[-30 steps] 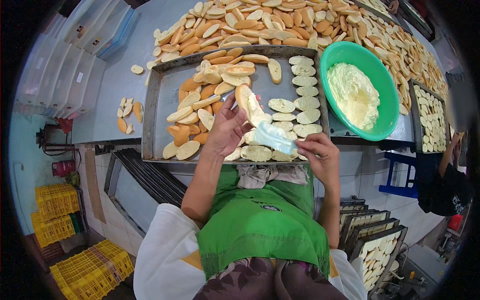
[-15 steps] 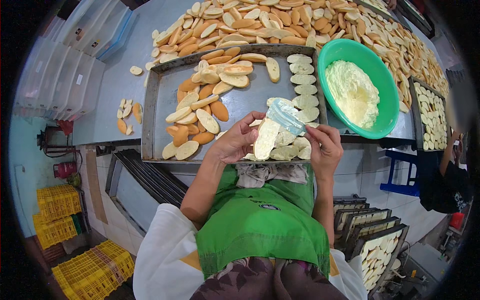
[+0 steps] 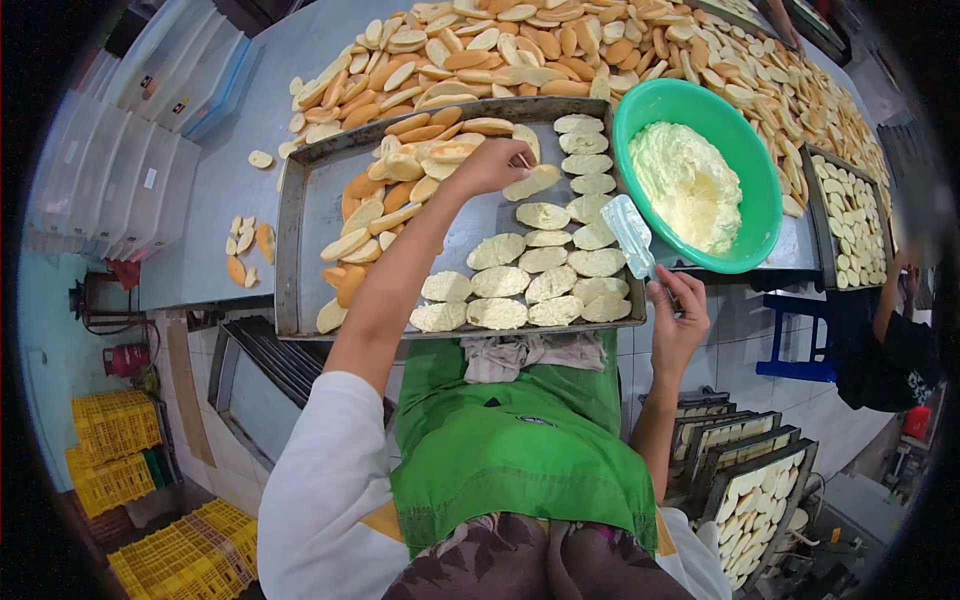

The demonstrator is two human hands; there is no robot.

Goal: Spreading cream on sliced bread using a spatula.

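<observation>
Over the baking tray, my left hand is closed with its fingertips at an oval bread slice. The hand partly covers the loose slices behind it. My right hand, at the tray's near right corner, grips a spatula whose pale blue blade carries whitish cream. That blade is raised between the tray and a green bowl. Inside the bowl is a mound of pale yellow cream. Cream-coated slices lie in rows along the tray's right and near sides.
Uncoated bread slices are heaped in the tray's left part. A large bread pile covers the table's far side. Clear plastic bins stand at left. Filled trays lean at lower right, near a blue stool and another person.
My left hand has moved from the near side up to the tray's upper middle. The spatula has left the coated slice and shifted right, toward the bowl, with my right hand.
</observation>
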